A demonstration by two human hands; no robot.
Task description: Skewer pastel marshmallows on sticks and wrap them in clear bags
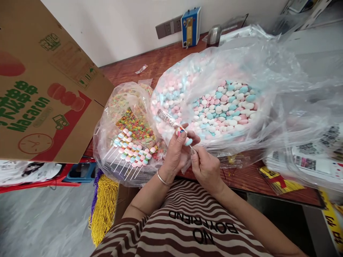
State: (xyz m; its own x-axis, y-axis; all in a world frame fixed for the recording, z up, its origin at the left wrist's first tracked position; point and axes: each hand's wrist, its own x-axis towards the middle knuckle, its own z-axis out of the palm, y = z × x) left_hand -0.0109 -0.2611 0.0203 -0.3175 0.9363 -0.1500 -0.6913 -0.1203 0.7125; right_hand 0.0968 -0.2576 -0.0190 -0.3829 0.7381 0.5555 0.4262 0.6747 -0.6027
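My left hand point(175, 148), a bracelet at its wrist, is closed around a narrow printed plastic wrapper point(167, 117). A pale blue candy point(189, 141) shows at the wrapper's lower end, partly behind my fingers. With a closed pinch, my right hand point(205, 167) grips the thin white stick point(191, 147) below that candy. Finished-looking candy skewers point(134, 153) in pink, blue and white lie to the left on a clear bag. Behind them, an opened bag holds small multicoloured ring pieces point(134, 123). Pastel candy discs point(222, 107) fill the large clear bag beyond my hands.
A large cardboard box point(48, 89) stands at the left. Against the wall are a blue device point(190, 28) and a metal cup point(213, 35). Printed plastic packaging point(308, 162) lies at the right, beside a yellow-black card point(280, 180). Gold tassels point(105, 210) hang below the table.
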